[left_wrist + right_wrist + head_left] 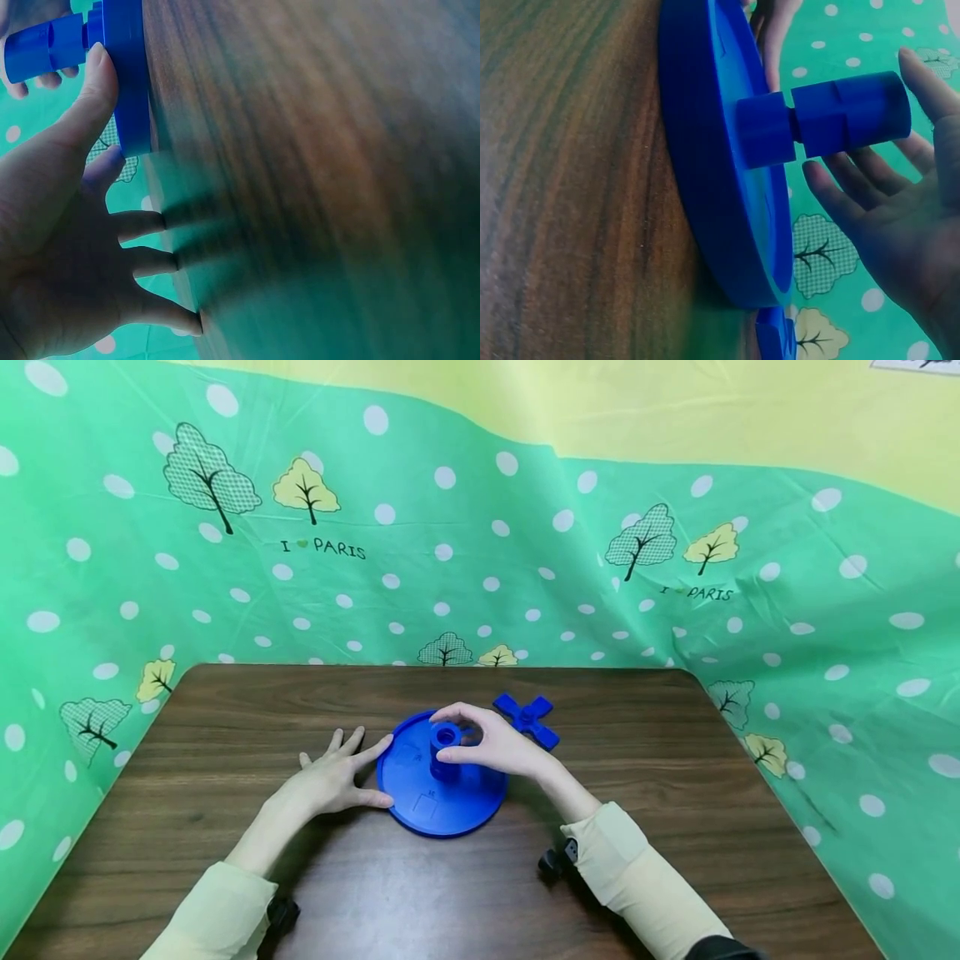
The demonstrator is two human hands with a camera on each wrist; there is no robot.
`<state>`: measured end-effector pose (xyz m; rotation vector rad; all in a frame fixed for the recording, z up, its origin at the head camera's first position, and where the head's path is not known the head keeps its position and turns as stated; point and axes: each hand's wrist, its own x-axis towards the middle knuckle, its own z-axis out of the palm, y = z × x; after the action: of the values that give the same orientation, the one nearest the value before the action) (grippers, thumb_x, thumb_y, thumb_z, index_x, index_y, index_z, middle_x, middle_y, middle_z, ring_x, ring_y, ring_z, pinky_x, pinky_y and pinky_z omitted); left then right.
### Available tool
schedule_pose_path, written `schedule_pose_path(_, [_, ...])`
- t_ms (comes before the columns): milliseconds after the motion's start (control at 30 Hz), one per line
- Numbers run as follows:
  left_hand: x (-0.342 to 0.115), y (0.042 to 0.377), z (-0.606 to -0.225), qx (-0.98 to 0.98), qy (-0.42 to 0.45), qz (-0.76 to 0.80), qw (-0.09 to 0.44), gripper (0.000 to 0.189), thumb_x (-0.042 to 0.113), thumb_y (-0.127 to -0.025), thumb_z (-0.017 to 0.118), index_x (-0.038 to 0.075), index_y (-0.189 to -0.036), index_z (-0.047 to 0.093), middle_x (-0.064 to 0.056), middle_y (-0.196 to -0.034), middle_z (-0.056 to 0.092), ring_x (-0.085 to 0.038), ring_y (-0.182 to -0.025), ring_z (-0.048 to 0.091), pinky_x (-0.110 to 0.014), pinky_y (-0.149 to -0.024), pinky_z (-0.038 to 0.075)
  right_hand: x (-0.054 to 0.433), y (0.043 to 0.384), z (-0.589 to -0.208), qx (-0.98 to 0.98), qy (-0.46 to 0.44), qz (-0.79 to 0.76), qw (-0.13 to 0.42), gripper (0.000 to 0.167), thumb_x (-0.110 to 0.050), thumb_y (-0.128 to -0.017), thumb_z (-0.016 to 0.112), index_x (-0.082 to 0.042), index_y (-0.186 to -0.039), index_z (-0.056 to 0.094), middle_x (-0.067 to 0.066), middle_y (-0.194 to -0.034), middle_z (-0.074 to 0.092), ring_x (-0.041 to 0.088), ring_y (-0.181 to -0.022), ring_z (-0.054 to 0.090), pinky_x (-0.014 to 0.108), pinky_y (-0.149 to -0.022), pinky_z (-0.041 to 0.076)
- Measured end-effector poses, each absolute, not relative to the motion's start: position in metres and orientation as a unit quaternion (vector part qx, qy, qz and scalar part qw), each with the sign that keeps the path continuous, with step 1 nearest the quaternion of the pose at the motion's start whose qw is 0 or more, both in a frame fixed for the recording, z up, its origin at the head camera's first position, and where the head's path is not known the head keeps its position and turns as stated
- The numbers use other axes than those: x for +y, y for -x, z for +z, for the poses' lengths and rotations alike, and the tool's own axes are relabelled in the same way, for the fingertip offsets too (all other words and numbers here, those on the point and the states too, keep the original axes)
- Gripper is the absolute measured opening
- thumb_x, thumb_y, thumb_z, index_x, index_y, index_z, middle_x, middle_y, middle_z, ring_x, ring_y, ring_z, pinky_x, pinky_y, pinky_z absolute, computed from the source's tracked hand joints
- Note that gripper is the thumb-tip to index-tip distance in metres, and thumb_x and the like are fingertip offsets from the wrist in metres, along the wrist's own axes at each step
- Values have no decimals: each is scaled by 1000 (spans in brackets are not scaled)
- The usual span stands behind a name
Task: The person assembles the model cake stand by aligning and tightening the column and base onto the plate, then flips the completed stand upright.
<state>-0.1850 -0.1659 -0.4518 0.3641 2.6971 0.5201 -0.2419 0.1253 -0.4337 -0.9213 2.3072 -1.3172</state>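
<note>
A blue round base [450,814] with a raised rim lies flat on the table. From its middle rises a stepped blue cylinder [870,112] with a hole in its top, standing upright on a short post [765,129]. My left hand [330,781] has its fingers spread, thumb and index finger touching the left rim of the base; the other fingertips rest on the table. My right hand [491,743] curves its thumb and fingers round the upper part of the cylinder. In the right wrist view the thumb is close at its top end, with some fingertips hidden behind it.
A flat blue four-armed cross [527,714] lies on the brown wooden table [360,893], behind and right of the base. Past the table's back edge hangs a green dotted cloth [442,552]. A dark wrist strap piece [555,860] sits by the right sleeve.
</note>
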Motion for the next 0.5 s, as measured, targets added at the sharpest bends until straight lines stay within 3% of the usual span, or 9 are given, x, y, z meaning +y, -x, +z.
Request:
schedule_pose_path(133, [-166, 185, -452, 957, -128, 183, 185, 101, 70, -83, 72, 30, -164, 27, -28, -170, 15, -60, -154, 8, -93, -102, 11, 127, 245, -432, 795, 350, -462, 179, 54, -29, -97, 73, -15, -146, 56, -5, -146, 61, 16, -142, 52, 48, -114, 47])
schedule_pose_path(367, [-166, 185, -452, 958, -128, 180, 184, 101, 70, -83, 71, 29, -164, 27, -28, -170, 15, -60, -154, 8, -93, -102, 12, 128, 244, -429, 792, 350, -463, 192, 46, -28, -99, 71, -17, -143, 60, -3, -146, 62, 17, -138, 57, 47, -116, 46])
schedule_pose_path(500, [-166, 185, -452, 958, -129, 181, 182, 101, 70, -83, 72, 29, -164, 27, -29, -170, 16, -61, -154, 9, -93, -102, 12, 128, 243, -430, 797, 334, -467, 184, 42, -29, -97, 74, -19, -136, 63, -3, -139, 65, 16, -132, 59, 43, -110, 51])
